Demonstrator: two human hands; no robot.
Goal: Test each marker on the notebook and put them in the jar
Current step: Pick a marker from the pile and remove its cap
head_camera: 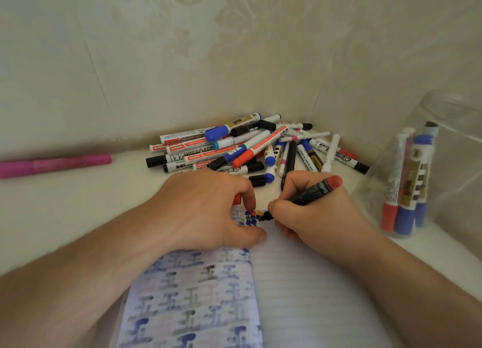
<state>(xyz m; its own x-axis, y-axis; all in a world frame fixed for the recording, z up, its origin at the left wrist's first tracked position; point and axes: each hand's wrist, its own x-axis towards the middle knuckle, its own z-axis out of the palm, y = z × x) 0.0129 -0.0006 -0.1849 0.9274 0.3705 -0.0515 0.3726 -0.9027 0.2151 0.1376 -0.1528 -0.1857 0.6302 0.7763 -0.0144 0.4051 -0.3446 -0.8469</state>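
Marker tested on the notebook (pixel 300 282)

Right hand (pixel 310 217) grips a dark marker (pixel 313 192); left hand (pixel 208 212) pinches its red cap (pixel 237 199). Marker pile (pixel 250 146) behind, jar (pixel 427 170) centre right, pink marker (pixel 54 164) left.

Not much is showing up readable here. The clearest one is "WHITEBOARD" in big outlined letters, running along the white barrel of a black-capped marker (pixel 180 157) lying at the front left of the pile; the end of the word is getting covered by another pen. A few red-labelled markers (pixel 182 148) beside it are carrying a small white "MARKER" tag, printed upside down from this angle. The notebook's left page (pixel 198 290) is showing rows of inked marks looking like the character "正". Everything else is coming out too blurry.
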